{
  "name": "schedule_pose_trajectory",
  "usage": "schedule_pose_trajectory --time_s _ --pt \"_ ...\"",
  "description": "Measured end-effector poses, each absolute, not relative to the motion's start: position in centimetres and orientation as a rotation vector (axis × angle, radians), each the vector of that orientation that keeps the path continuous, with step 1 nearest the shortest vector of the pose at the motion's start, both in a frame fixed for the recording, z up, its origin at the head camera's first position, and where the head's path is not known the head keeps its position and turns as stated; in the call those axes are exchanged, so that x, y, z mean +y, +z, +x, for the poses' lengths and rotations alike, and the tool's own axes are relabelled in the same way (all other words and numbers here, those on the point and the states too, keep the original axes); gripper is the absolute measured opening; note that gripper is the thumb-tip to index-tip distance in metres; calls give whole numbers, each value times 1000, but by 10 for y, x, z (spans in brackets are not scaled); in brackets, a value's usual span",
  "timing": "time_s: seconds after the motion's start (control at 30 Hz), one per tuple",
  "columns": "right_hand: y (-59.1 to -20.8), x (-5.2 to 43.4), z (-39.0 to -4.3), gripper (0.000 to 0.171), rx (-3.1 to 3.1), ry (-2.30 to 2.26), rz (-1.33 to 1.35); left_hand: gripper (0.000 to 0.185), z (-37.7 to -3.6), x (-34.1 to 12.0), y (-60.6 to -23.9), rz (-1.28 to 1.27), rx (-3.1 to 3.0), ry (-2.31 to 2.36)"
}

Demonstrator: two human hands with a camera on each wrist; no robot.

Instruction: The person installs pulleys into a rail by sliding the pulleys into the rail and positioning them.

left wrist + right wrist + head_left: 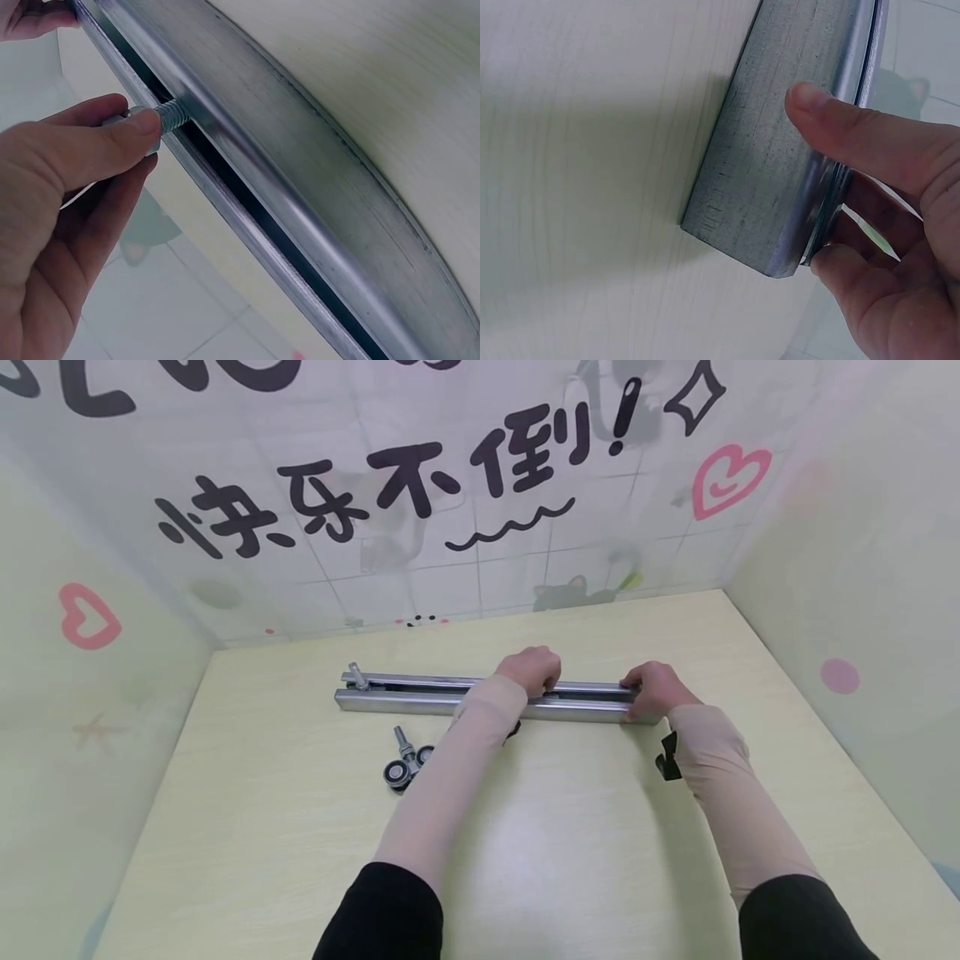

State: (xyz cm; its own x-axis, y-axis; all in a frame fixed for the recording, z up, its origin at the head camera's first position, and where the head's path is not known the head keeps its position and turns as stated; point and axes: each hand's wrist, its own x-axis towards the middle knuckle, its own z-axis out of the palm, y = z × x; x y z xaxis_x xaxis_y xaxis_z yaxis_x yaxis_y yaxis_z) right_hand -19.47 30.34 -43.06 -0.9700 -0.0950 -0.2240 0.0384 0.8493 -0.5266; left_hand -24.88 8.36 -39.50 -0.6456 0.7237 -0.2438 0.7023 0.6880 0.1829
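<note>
Pale wooden table [525,860] carries a steel rail [420,703], likely heavy, rigid and slick. Right hand [654,689] clamps its end; left hand [534,670] pinches a threaded bolt [169,118] in its slot mid-length.

The rail [450,697] is dull grey steel, the table [570,827] pale yellow woodgrain, the rollers [401,768] black-rimmed, and the wall [480,527] white-tiled with black lettering and pink hearts.

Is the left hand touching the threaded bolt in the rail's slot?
Touching. The left wrist view shows the left hand pinching the threaded bolt where it enters the metal rail.
</note>
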Motion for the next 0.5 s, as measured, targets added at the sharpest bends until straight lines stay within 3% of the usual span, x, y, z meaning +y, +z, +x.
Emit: schedule_pose_trajectory --time_s 0.5 --pt "-429 303 -194 57 2779 -782 -55 27 -254 61 -394 1098 2604 85"
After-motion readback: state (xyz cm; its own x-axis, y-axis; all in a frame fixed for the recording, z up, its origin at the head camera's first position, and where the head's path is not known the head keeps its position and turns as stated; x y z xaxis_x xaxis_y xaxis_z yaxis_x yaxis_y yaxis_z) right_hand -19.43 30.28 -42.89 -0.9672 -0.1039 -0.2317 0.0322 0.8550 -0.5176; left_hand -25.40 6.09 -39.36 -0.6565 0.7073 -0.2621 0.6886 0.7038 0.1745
